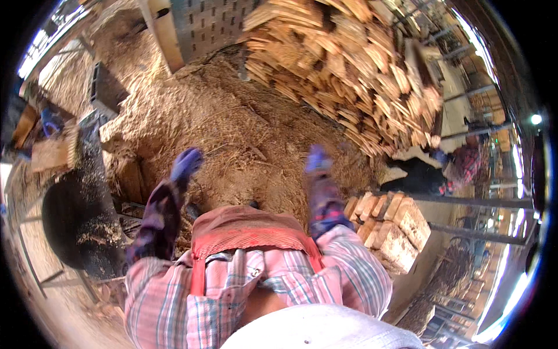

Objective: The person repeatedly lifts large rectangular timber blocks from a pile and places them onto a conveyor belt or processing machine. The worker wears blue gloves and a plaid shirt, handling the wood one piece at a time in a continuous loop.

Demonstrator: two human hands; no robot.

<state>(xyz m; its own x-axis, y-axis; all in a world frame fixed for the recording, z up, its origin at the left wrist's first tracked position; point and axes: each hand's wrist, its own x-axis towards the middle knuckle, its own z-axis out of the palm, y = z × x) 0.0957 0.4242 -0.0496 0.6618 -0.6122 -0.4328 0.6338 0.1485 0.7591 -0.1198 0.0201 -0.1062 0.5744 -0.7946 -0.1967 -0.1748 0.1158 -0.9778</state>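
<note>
"Sawdust (221,110) is strewn underfoot; what is seen above it?"

"The left gloved hand (187,164), its fingers bunched together, though whether they are curled inward cannot be told; well apart, the right gloved hand (317,159), whose fingers are too blurred to be told."

"Where are the wooden slats (334,64) heaped?"

"Ahead, to the right; wooden blocks (400,224) are stacked beside the right forearm (325,200)."
</note>
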